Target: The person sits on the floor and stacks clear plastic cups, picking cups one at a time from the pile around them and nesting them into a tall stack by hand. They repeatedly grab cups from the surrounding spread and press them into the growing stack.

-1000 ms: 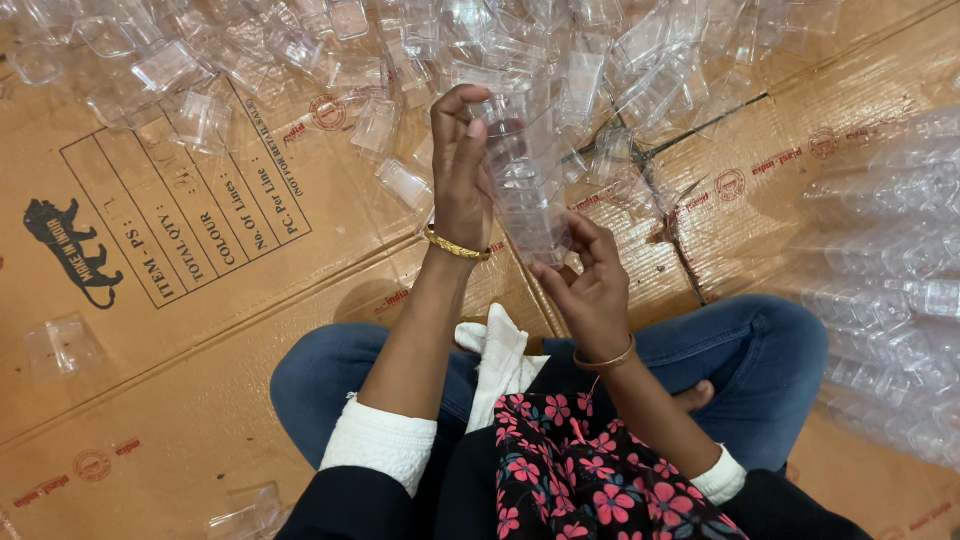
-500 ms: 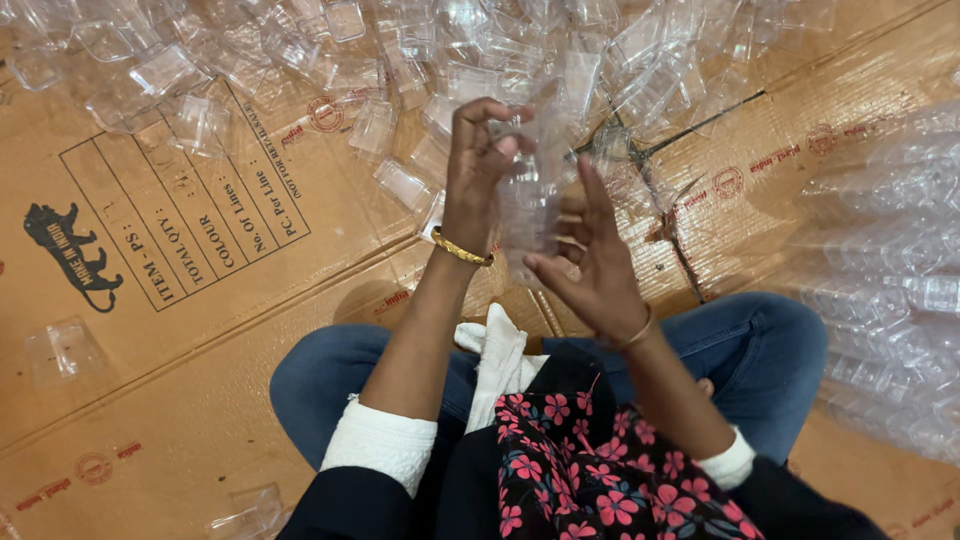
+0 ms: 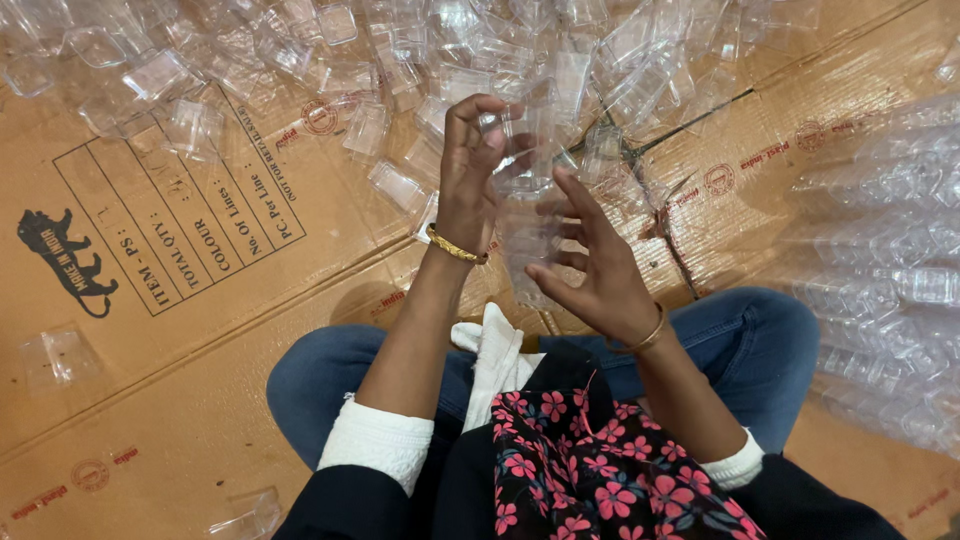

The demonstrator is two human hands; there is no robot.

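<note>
I sit cross-legged on flattened cardboard point(image 3: 200, 400). My left hand point(image 3: 470, 170), with a gold bangle at the wrist, is raised and its fingers pinch the top of a stack of clear plastic cases point(image 3: 530, 220). My right hand point(image 3: 590, 265), also with a bangle, is beside the stack's lower part with fingers spread; whether it touches the stack is unclear. The stack hangs in front of me above my knees. Beyond my hands lies a loose heap of small clear plastic cases point(image 3: 420, 60).
Long rows of stacked clear cases point(image 3: 890, 280) lie at the right. A single clear case point(image 3: 60, 355) lies at the left and another point(image 3: 245, 515) near the bottom edge. A white cloth point(image 3: 495, 355) rests in my lap.
My right hand has risen from near my lap to beside the stack and spread its fingers. My left hand has kept hold of the stack's top.
</note>
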